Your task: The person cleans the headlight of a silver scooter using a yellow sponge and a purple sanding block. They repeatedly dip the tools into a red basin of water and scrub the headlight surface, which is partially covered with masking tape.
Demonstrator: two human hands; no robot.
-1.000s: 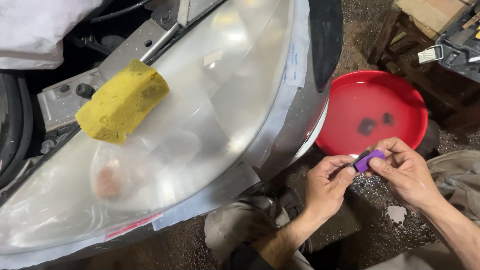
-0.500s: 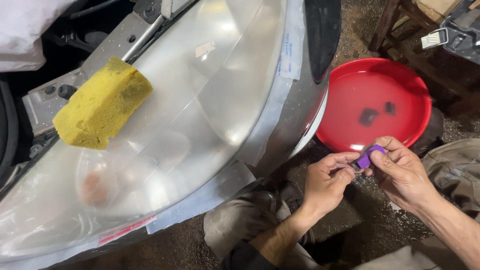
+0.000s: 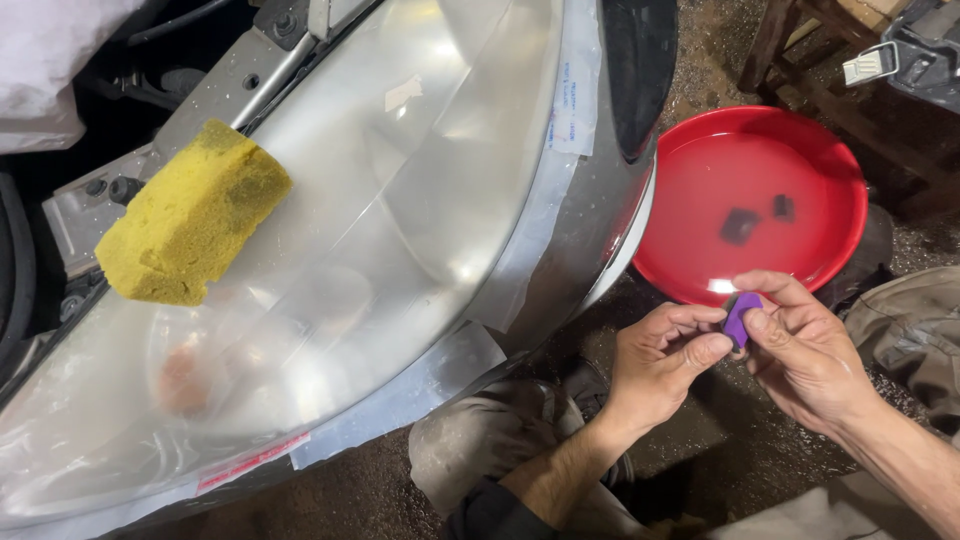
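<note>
A: Largest first?

B: Cloudy headlight lens [image 3: 400, 200], bordered with clear masking tape [image 3: 575, 90] along the silver bodywork. Wet-looking, hazy all over.

A: On top of it?

B: Yellow sponge [image 3: 190, 215], resting on the upper left of the lens, well apart from both hands.

A: And the red thing?

B: Round red basin [image 3: 835, 175] on the ground just right of the bumper, holding water and two small dark squares [image 3: 740, 225], sunk near the middle.

A: Hands?

B: Below the basin's near rim. Left hand [image 3: 660, 365] and right hand [image 3: 805, 350] meeting over a small purple pad [image 3: 740, 315]. Each grip pressed together, pinching that pad from opposite sides, thumb and forefingers closed on it.

A: Best handling, judging from this?

B: Probably worth keeping the pad flat between fingertips, not creased; looks thin and pliant. Better held over the basin than over the gritty ground, in case of a slip. Wet fingers likely, so a firm, short pinch near the edges.
</note>
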